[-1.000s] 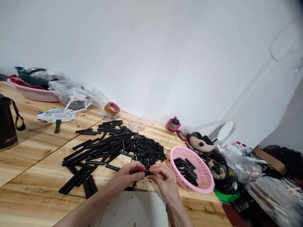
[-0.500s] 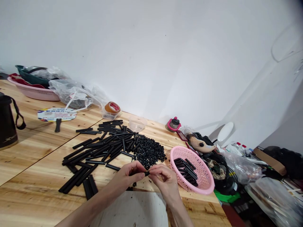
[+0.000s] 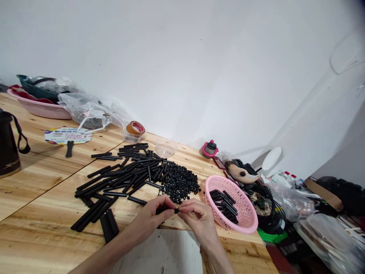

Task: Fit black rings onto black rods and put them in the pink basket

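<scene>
Just left of the pink plastic basket (image 3: 245, 201), which holds black tubes (image 3: 224, 205), a short black tube (image 3: 176, 210) lies sideways, long axis level. The left hand (image 3: 148, 215) and right hand (image 3: 199, 220) pinch it narrowly. Farther left of the basket, on the counter (image 3: 37, 190), lie black pellets (image 3: 179, 182) and long black rods (image 3: 128, 171).

our two hands, held close together
forearms (image 3: 102, 251) angle inward; left hand (image 3: 151, 215) and right hand (image 3: 199, 220) curl, fingers (image 3: 168, 203) pinching at the tips.
</scene>
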The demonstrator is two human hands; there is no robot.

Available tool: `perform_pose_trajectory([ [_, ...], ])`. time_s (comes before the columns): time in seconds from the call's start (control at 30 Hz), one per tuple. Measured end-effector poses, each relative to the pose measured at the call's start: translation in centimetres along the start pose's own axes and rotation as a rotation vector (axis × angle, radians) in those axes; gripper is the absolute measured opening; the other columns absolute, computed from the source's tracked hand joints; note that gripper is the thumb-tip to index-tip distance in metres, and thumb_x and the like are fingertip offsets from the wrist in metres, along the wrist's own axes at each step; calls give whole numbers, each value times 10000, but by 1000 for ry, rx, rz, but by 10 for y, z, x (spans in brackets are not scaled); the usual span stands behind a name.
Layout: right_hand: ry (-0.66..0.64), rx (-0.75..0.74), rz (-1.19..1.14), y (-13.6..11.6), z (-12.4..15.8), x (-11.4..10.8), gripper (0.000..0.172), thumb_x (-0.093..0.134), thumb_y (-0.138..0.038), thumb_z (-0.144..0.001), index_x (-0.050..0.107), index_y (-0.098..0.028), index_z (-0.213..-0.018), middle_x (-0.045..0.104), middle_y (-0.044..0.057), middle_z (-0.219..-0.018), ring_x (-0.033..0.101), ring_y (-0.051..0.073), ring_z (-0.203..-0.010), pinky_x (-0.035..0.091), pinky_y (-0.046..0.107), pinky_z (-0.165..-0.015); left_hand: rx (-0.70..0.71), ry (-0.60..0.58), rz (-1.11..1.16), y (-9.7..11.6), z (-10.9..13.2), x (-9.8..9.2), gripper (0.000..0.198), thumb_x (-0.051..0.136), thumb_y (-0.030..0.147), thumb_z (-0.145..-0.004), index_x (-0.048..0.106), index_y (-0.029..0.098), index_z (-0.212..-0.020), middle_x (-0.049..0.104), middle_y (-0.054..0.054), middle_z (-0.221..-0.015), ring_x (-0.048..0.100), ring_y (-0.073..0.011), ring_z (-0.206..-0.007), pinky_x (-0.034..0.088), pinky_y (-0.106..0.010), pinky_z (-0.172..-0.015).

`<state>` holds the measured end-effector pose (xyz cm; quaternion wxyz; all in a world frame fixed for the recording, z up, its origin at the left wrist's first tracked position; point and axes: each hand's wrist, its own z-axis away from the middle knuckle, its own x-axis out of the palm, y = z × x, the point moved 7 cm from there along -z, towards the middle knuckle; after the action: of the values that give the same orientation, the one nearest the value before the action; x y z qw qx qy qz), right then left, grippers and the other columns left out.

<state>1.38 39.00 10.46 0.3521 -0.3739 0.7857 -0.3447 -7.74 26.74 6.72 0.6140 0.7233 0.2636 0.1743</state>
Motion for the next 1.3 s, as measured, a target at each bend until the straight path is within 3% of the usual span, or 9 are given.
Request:
perform_pose_trajectory([
  [0.4, -48, 1, 55, -3, 1, 2, 169, 744, -67, -738, 782, -231, -745, 747, 37, -809, 695, 192, -766, 532, 287, -708, 7, 34, -123, 4, 3, 0, 123, 579, 296, -855, 614, 188, -809, 589, 3, -754, 514, -175, -736, 371, -259, -658],
  [0.63, -41, 238, 75, 10, 6, 4, 144, 748, -88, -707, 735, -201, -795, 711, 17, -786, 649, 172, -703, 492, 256, -644, 17, 34, -196, 4, 5, 0, 97, 560, 253, -862, 612, 192, -808, 599, 4, -764, 517, -177, -746, 358, -262, -657],
  [0.83, -77, 195, 114, 3, 5, 6, 143, 731, -77, -710, 726, -200, -784, 700, 10, -773, 636, 174, -748, 475, 260, -685, -8, -7, -110, 4, 5, 0, 95, 581, 260, -846, 603, 188, -789, 576, 12, -750, 499, -170, -738, 363, -267, -680],
  [1.03, 1, 246, -40, 9, 4, 5, 114, 748, -101, -683, 723, -195, -744, 698, 14, -762, 633, 161, -689, 482, 243, -622, 17, 29, -91, 4, 6, 0, 125, 587, 307, -856, 609, 192, -812, 592, -3, -775, 515, -185, -758, 377, -269, -685],
  [1.3, 73, 160, -135, 10, 6, 4, 118, 747, -88, -684, 733, -205, -684, 709, 42, -777, 658, 189, -746, 515, 277, -673, 40, 77, -20, 0, 7, -3, 164, 600, 356, -869, 608, 193, -846, 578, -9, -793, 501, -179, -762, 372, -257, -676],
])
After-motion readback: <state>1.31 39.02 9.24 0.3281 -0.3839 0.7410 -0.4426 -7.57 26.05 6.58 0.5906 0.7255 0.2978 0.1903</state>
